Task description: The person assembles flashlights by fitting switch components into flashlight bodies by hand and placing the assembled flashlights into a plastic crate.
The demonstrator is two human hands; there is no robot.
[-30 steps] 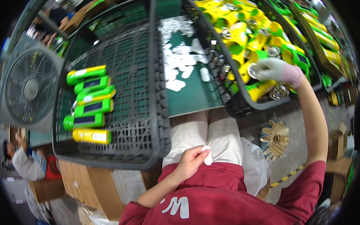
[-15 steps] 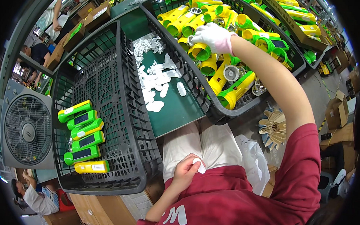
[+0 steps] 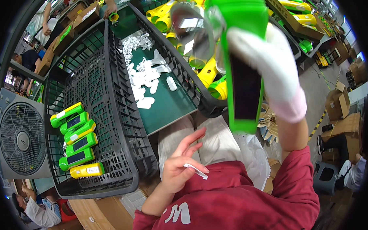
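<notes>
In my right hand (image 3: 275,65), which wears a white glove, a green flashlight housing (image 3: 245,90) with a dark solar panel is held up close, smeared by motion. Beside its upper end shows a clear, shiny reflector cup (image 3: 191,30), also blurred; whether it is attached I cannot tell. My bare left hand (image 3: 176,169) is over my lap, pinching a small, thin white plastic piece (image 3: 197,171) by the thumb while other fingers stretch out. Loose white plastic pieces (image 3: 142,79) lie on the green tabletop (image 3: 168,108) ahead of my lap.
A black crate (image 3: 123,113) at left holds several green and yellow flashlights (image 3: 81,144). Another crate (image 3: 210,110) at the far right is heaped with yellow-green housings (image 3: 209,73). A grey fan (image 3: 23,137) stands far left. Another person's hand (image 3: 110,9) holds a small part beyond the left crate.
My right hand has come back from the far crate and raised a green flashlight housing close to view. My left hand's fingers have opened out around the white piece. Another person's hand has appeared at the top.
</notes>
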